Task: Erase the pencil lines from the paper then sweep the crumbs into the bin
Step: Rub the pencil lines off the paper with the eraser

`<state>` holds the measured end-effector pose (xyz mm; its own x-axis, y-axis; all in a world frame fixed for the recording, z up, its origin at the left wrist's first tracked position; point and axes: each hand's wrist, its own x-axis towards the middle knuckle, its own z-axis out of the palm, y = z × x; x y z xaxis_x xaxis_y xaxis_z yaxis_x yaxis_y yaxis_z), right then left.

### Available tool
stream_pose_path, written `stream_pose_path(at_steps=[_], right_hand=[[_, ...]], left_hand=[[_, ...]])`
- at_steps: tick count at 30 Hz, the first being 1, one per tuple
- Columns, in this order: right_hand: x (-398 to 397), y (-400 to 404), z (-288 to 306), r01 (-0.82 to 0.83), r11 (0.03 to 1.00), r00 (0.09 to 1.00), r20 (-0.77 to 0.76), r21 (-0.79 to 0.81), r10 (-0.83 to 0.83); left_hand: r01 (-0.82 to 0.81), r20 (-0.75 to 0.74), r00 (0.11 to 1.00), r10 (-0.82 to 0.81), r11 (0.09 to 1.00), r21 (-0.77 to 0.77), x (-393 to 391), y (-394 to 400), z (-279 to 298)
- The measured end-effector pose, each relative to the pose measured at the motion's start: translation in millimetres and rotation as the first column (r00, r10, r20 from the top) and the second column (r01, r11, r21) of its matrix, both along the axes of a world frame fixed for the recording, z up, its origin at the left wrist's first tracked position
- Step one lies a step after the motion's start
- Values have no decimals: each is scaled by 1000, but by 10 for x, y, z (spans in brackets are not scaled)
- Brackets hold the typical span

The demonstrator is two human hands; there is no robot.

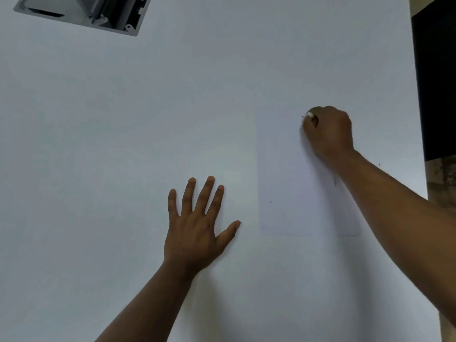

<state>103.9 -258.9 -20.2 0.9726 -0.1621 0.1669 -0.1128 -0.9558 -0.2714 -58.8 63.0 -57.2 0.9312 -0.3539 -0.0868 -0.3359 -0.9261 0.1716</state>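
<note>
Rubbing at a white sheet of paper (296, 193), a person's right hand (329, 130) is curled into a loose fist that pinches a small white eraser (310, 115); only the eraser's tip shows between thumb and fingers, pressed down near the paper's far edge. The paper lies flat on a white table (123, 119) and is so close in colour that its outline is faint; its near edge and rounded near corners are the plainest part. The left hand (197, 225) lies flat on the table just left of the paper, fingers straight and spread, holding nothing and apart from the sheet. A faint pencil line (334, 181) remains on the paper beside the right forearm, and a few dark crumbs (270, 201) dot the paper and the table around it. A grey metal fitting (81, 13) set into the table sits far beyond the paper to the left; whether it serves as the bin cannot be told. The sheet looks thin, light and limp, likely to slide or wrinkle under hard rubbing, so it is best pinned by flat fingers on a bare part next to the stroke. The eraser seems small, soft and grippy, best held low by the fingertips. Crumbs are tiny and light, suited to a gentle sweep with the hand's edge.
</note>
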Motion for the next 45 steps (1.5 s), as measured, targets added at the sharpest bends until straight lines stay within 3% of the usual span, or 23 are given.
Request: stream_pose_path(at_steps=[3,11,17,23,28,34,36,40,42,45], right_hand=[[-130,84,-64,-75,996,997,7,53,75],[-394,580,-159,-42,996,997,71,83,36],[-677,1081,-49,-127,965,987,122,229,101],[-1128,1627,-141,-372,909,928,40,189,372],[-973,1103,-204,-454,890,891,5,37,454],[-778,256,51,-238,968,971,-14,-73,238],[-810,218,125,-120,993,993,11,-6,120],[-1026,588,180,33,939,998,40,341,-50],[-1140,877,185,47,880,999,-28,472,-39],[-1205,1232,130,-61,871,995,-45,487,95]], left_hand=[[2,-12,1000,-2,1000,7,-7,5,-3],[24,-30,999,-25,1000,-14,-18,27,12],[112,-26,993,-113,993,-38,-10,22,22],[127,-28,991,-127,992,-22,4,17,3],[123,-40,992,-124,992,-11,9,19,5],[116,-33,993,-117,993,-25,10,13,16],[115,-23,993,-116,993,-35,4,15,16],[105,-26,994,-106,994,-40,12,13,33],[109,-29,994,-110,994,-32,15,17,35],[123,-32,992,-123,992,-5,19,23,19]])
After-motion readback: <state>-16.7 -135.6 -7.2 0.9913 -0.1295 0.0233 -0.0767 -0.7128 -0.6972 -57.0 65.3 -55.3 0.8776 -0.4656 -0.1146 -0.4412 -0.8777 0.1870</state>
